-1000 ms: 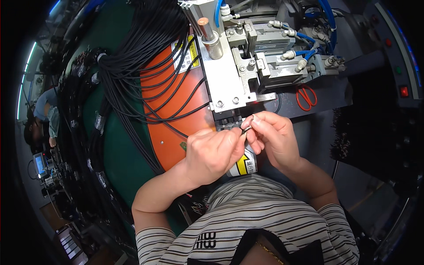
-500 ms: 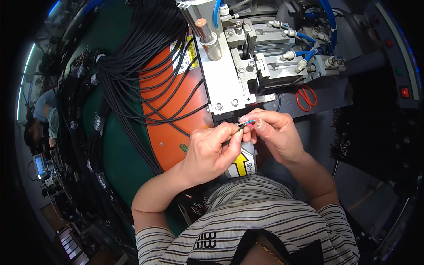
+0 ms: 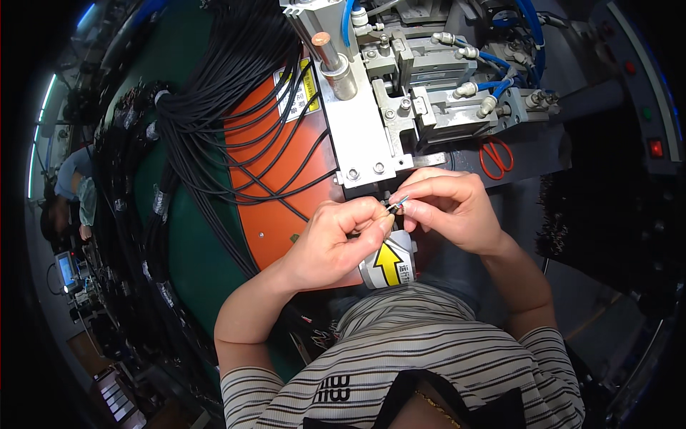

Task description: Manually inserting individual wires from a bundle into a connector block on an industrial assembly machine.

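My left hand (image 3: 341, 236) pinches the end of a black cable (image 3: 391, 210) between thumb and forefinger. Thin coloured wires (image 3: 401, 203), one of them blue, fan out from that end. On the right, my right hand (image 3: 451, 209) closes thumb and forefinger on these wires, its other fingers curled. Both hands meet just in front of the metal machine (image 3: 361, 136), above a white part with a yellow arrow (image 3: 388, 264). The fingers hide most of the cable end.
A thick bundle of black cables (image 3: 207, 136) lies across the orange plate (image 3: 275, 229) and green surface (image 3: 191, 239) at left. Red-handled scissors (image 3: 495, 158) lie right of the machine. Pneumatic cylinders with blue hoses (image 3: 493, 87) stand behind. A lit red button (image 3: 655, 149) is far right.
My right hand has shifted slightly right and up, its fingers now pinching the wires differently. My left hand has barely moved and still holds the cable end.
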`<action>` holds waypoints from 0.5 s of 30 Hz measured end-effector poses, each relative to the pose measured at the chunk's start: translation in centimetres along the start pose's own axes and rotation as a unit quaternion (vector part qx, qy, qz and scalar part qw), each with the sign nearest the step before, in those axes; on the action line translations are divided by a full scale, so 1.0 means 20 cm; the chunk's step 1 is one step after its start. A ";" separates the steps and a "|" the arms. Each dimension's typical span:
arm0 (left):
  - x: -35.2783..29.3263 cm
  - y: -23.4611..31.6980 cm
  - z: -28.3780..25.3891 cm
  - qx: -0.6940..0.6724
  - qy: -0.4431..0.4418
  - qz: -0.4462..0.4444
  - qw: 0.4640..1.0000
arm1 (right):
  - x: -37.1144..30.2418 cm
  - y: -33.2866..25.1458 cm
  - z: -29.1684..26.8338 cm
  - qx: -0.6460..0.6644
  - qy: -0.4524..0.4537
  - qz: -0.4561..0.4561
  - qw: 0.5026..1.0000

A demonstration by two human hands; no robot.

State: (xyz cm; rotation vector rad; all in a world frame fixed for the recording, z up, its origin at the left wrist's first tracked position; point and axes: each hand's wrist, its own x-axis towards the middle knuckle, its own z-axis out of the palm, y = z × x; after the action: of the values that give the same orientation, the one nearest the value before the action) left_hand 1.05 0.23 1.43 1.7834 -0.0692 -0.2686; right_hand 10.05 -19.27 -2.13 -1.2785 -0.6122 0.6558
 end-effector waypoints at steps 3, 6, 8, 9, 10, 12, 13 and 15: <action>0.00 0.03 0.03 0.075 0.005 -0.041 0.996 | 0.00 -0.01 -0.01 -0.193 -0.011 -0.065 0.979; -0.01 -0.02 0.09 0.407 0.113 0.187 0.887 | -0.01 -0.07 0.06 -0.499 0.015 -0.153 0.853; -0.04 -0.03 0.09 0.428 0.121 0.175 0.878 | -0.01 -0.06 0.08 -0.513 0.027 -0.135 0.847; -0.03 -0.03 0.08 0.426 0.131 0.186 0.875 | 0.00 -0.05 0.07 -0.515 0.026 -0.134 0.847; -0.02 -0.04 0.07 0.425 0.140 0.198 0.872 | 0.00 -0.05 0.06 -0.517 0.025 -0.133 0.846; -0.02 -0.05 0.06 0.423 0.150 0.209 0.869 | -0.01 -0.03 0.06 -0.519 0.024 -0.131 0.844; -0.02 -0.05 0.06 0.423 0.143 0.204 0.871 | -0.01 -0.02 0.06 -0.509 0.030 -0.133 0.850; -0.03 -0.06 0.07 0.425 0.130 0.193 0.875 | -0.02 0.00 0.06 -0.487 0.042 -0.136 0.861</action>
State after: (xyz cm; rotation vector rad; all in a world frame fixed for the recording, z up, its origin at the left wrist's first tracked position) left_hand 0.04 -0.61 0.06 2.6043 -0.3974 0.3607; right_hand 8.95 -18.75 -2.02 -2.0846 -1.0969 -0.0030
